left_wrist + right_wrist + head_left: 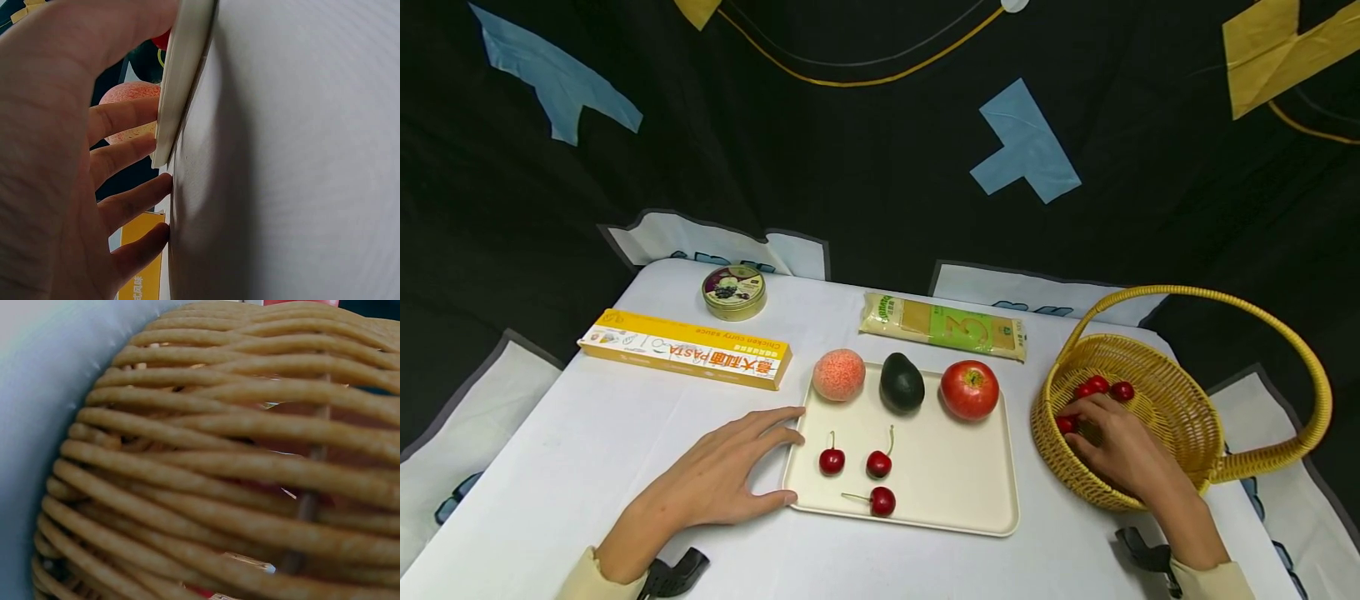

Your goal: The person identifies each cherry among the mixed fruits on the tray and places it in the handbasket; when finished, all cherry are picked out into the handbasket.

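Note:
My left hand [722, 471] lies at the left end of a cream tray [951, 492], fingers spread, with thumb and fingertips at its rim. In the left wrist view, fingers [128, 150] reach along the tray's edge. On the tray are three stemmed cherries [832, 461], a peach-coloured round fruit [838, 375], an avocado [902, 383] and a red apple [970, 390]. Inside a yellow wicker basket [1195, 417], my right hand [1123, 446] pinches a cherry [1065, 424] between thumb and fingers. More cherries [1097, 384] lie beyond it. The basket's weave [206, 444] mostly hides this hand in the right wrist view.
A yellow pasta box [685, 348] and a round tin [733, 292] stand at the back left. Behind the tray lies a pack of noodles [943, 325]. The basket's tall handle [1292, 333] arches over its right side. A black curtain [865, 167] hangs behind the table.

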`<state>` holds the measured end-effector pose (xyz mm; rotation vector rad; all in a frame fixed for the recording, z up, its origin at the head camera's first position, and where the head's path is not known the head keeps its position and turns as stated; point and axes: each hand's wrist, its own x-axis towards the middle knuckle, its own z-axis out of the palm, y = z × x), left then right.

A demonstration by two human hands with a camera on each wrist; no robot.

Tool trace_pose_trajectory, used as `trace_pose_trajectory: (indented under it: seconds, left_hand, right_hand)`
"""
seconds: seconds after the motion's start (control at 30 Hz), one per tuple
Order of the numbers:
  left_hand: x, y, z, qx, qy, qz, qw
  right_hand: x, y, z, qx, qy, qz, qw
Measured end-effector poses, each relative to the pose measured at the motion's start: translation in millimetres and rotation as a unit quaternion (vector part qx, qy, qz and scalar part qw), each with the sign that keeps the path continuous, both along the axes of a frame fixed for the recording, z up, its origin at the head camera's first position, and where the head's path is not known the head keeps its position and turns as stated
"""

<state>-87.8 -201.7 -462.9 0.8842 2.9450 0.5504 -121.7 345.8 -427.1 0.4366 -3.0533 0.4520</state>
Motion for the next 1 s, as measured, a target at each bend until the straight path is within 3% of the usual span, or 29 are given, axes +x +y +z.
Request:
trace_pose_trajectory:
  seconds: [0.23, 0.37, 0.53, 0.7, 1.0]
  left_hand:
    - [-0.1, 0.0, -1.4, -0.001, -0.003, 0.000, 1.0000]
    - [0.2, 0.0, -1.8, 0.000, -0.004, 0.001, 1.0000]
    - [0.5, 0.2, -1.1, 0.001, -0.004, 0.001, 1.0000]
    - [-0.1, 0.5, -0.4, -0.001, -0.005, 0.001, 1.0000]
    - [-0.1, -0.1, -1.0, 0.001, 0.003, 0.002, 1.0000]
  right_hand:
    - [1.5, -4, 6.1, -0.010, 0.030, -0.012, 0.9994]
    - [3.7, -10, 10.1, -0.023, 0.069, -0.011, 0.9973]
    - [8.9, -27, 18.9, -0.044, 0.122, -0.006, 0.9915]
    - [17.1, -50, 31.6, -0.071, 0.131, 0.000, 0.9888]
    - [24.9, -96, 30.3, -0.068, 0.159, 0.101, 0.9798]
